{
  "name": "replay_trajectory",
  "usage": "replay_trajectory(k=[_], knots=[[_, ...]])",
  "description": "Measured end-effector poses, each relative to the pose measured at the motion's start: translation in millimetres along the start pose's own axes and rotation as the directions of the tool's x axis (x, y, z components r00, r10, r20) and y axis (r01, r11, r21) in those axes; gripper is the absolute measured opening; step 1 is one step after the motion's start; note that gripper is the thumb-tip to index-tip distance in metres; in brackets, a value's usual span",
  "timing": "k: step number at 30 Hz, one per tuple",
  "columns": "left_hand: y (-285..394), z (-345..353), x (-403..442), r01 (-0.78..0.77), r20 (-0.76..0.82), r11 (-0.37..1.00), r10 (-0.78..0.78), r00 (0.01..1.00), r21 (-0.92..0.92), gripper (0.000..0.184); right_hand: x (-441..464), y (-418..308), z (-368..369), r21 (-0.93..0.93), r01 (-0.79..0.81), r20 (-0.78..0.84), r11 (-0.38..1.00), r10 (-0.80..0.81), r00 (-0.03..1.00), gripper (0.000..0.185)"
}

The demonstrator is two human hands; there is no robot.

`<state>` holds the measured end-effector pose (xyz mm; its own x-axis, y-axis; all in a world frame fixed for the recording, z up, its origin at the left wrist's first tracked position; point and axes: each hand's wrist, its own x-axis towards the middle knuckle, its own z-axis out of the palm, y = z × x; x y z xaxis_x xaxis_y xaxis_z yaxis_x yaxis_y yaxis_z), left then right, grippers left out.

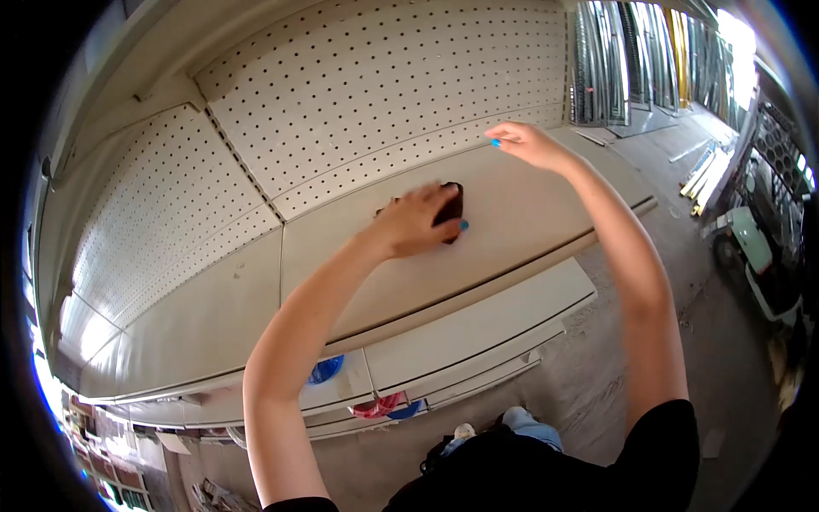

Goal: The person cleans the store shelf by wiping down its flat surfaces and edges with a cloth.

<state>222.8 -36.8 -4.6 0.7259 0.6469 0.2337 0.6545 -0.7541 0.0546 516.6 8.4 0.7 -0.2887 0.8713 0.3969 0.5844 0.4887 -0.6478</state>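
Observation:
My left hand (414,224) is low over the beige shelf (503,226), its fingers curved over a small dark brown or black object (450,209). The object looks like a cloth or a pad, but the hand covers much of it and motion blurs the fingers. Another dark bit shows at the wrist side of the hand. Over the far right part of the shelf, my right hand (527,145) is raised, fingers stretched out and holding nothing. Blue polish marks the thumbnails of both hands.
A perforated back panel (375,94) rises behind the shelf. Lower shelves (478,311) jut out beneath, with a blue item (326,369) and a red item (378,405). Metal lengths (631,64) stand at the back right. A pale green machine (751,239) is on the floor at right.

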Motion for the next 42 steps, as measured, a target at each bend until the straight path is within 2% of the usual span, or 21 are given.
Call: replay_trajectory(k=[2,4,5,8,12,13,16,20,23,27,30,34,37,40,42], knots=[[4,4,8,0.007,0.109,1.0,-0.008,0.994,0.002,0.07,-23,6,-22,-0.209,-0.141,-0.029,0.968,0.138,0.99,0.032],[-1,-2,9,0.018,0.176,0.998,-0.007,0.984,-0.061,0.076,-45,11,-38,-0.255,-0.173,-0.06,0.951,0.163,0.985,0.032],[-6,2,9,0.007,0.152,0.996,0.006,0.988,-0.086,0.075,-56,14,-43,-0.274,-0.19,-0.069,0.943,0.178,0.982,0.032],[-4,4,10,0.098,0.148,0.979,-0.072,0.986,-0.179,0.074,-74,18,-60,-0.346,-0.225,-0.055,0.911,0.22,0.974,0.031],[-4,6,12,0.03,0.179,0.998,-0.019,0.984,-0.06,0.074,-76,30,-80,-0.349,-0.232,0.009,0.908,0.251,0.968,0.03],[6,1,9,0.05,0.215,0.998,-0.044,0.976,-0.024,0.07,-75,31,-84,-0.351,-0.229,0.019,0.908,0.252,0.968,0.029],[30,2,11,-0.018,0.229,0.999,0.028,0.973,-0.046,0.068,-65,33,-95,-0.361,-0.198,0.088,0.911,0.245,0.966,0.029],[39,3,29,0.05,0.231,0.993,-0.024,0.973,-0.11,0.069,-49,33,-106,-0.473,-0.066,0.225,0.879,0.193,0.955,0.028],[42,6,47,0.231,0.228,0.966,-0.2,0.953,-0.119,0.071,-36,52,-110,-0.457,-0.008,0.308,0.889,0.167,0.937,0.029],[34,18,77,0.345,0.222,0.937,-0.327,0.919,-0.046,0.068,-21,70,-116,-0.48,0.083,0.342,0.874,0.099,0.934,0.03],[24,33,101,0.382,0.072,0.92,-0.389,0.919,0.091,0.066,-11,77,-114,-0.502,0.012,0.268,0.865,0.143,0.953,0.03],[29,37,128,0.478,0.076,0.87,-0.488,0.869,0.12,0.06,-11,89,-99,-0.614,-0.054,0.119,0.787,0.16,0.98,0.031],[30,36,141,0.479,0.091,0.864,-0.495,0.864,0.155,0.061,-11,89,-96,-0.631,-0.021,0.135,0.776,0.136,0.981,0.03],[29,39,141,0.453,0.076,0.871,-0.473,0.878,0.188,0.06,-15,89,-91,-0.678,0.043,0.153,0.734,0.084,0.985,0.029],[34,39,131,0.347,0.104,0.93,-0.36,0.927,0.123,0.061,-16,89,-89,-0.737,0.083,0.162,0.671,0.057,0.985,0.027]])
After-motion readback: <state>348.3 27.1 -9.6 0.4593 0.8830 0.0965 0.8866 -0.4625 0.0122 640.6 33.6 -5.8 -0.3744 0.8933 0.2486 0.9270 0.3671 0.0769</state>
